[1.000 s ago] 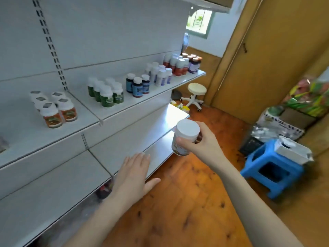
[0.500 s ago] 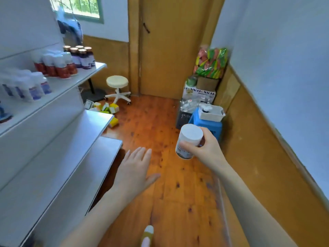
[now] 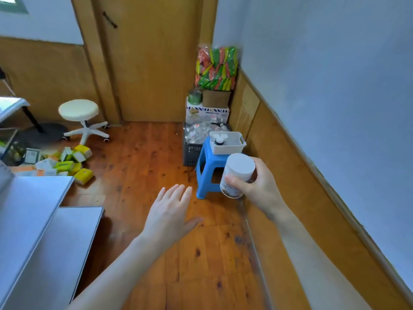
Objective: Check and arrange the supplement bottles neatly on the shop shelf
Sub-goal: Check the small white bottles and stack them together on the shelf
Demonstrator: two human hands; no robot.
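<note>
My right hand [image 3: 260,190] grips a supplement bottle [image 3: 237,173] with a white cap, tilted a little, held in the air over the floor near the right wall. My left hand [image 3: 171,214] hovers flat with straight fingers over the wooden floor and holds nothing. Two bare grey shelf boards [image 3: 33,220] of the shop shelf show at the lower left. A white bin [image 3: 232,147] with a small white-capped bottle [image 3: 219,139] in it sits on a blue plastic stool [image 3: 206,173] just beyond my right hand.
A dark crate [image 3: 191,152] of clear bottles, a cardboard box [image 3: 206,111] and a bag of colourful packets [image 3: 215,68] stand in the far corner by the door. A white swivel stool [image 3: 81,118] and scattered yellow boxes [image 3: 73,163] lie at the left.
The view has swung right, away from the stocked shelves toward the corner with the blue stool. Both hands keep their pose; the right still holds the bottle.
</note>
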